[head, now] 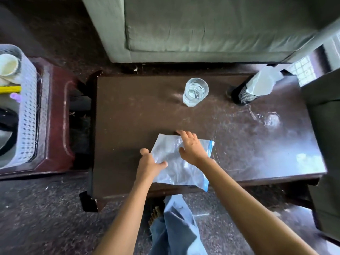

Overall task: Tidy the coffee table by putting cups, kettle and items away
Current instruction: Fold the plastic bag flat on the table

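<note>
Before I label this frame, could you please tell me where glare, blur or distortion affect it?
Head view: bright glare washes the right side of the coffee table; blur smears the upper right corner; the wide lens bows the sofa; the glass, plastic bag, left hand and right hand are fairly sharp.

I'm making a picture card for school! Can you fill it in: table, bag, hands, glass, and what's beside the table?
table: dark coffee table, dusty, wet-looking patch on its right
bag: clear plastic bag lying at the near edge
left hand: open, touching the bag's left edge
right hand: open, fingers spread on the bag
glass: clear, upright, farther back, apart from the bag
beside: white basket on a reddish stool, left of the table
</note>
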Demonstrator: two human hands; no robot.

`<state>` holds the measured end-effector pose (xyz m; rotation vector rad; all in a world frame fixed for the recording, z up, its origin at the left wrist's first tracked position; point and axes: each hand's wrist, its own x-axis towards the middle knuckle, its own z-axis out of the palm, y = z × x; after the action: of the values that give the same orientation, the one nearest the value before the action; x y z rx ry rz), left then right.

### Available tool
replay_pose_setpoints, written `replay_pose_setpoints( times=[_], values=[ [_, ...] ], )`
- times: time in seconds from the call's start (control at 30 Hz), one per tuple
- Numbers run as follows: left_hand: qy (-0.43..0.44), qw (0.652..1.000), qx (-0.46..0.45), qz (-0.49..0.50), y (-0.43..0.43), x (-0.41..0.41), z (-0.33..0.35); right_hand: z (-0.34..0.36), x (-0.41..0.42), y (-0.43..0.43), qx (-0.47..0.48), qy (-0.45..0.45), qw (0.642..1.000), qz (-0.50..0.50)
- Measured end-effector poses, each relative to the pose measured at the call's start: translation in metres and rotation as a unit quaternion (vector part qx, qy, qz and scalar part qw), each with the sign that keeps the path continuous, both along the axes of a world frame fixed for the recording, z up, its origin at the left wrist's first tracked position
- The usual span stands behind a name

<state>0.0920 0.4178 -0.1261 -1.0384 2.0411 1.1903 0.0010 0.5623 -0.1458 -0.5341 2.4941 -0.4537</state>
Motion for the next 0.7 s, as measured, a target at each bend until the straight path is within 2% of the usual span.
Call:
replay_pose_setpoints(
  times=[0.17,0.27,0.33,0.43,0.53,0.63,0.7],
  values=[
    [0.09,0.992,-0.077,-0.04,-0.016,-0.015,0.002,-0.008,-0.006,0.003,0.006,0.007,1.0,-0.002],
    [0.162,0.971,-0.155,-0.083,-0.026,-0.027,0.008,-0.012,-0.005,0.002,-0.059,0.041,0.997,-0.029],
    [0.209,0.951,-0.202,-0.103,-0.032,-0.038,0.014,-0.012,0.0,0.0,-0.095,0.107,0.989,-0.027],
    [0.24,0.931,-0.244,-0.124,-0.04,-0.052,0.017,-0.012,0.014,-0.005,-0.127,0.221,0.965,0.062],
    [0.236,0.937,-0.232,-0.11,-0.048,-0.059,0.017,-0.021,0.033,-0.006,-0.098,0.279,0.943,0.153],
    [0.245,0.935,-0.222,-0.128,-0.052,-0.063,0.015,-0.033,0.048,-0.008,-0.038,0.306,0.932,0.19],
    [0.258,0.932,-0.216,-0.132,-0.053,-0.067,0.015,-0.039,0.053,-0.01,-0.033,0.28,0.933,0.222]
  ],
)
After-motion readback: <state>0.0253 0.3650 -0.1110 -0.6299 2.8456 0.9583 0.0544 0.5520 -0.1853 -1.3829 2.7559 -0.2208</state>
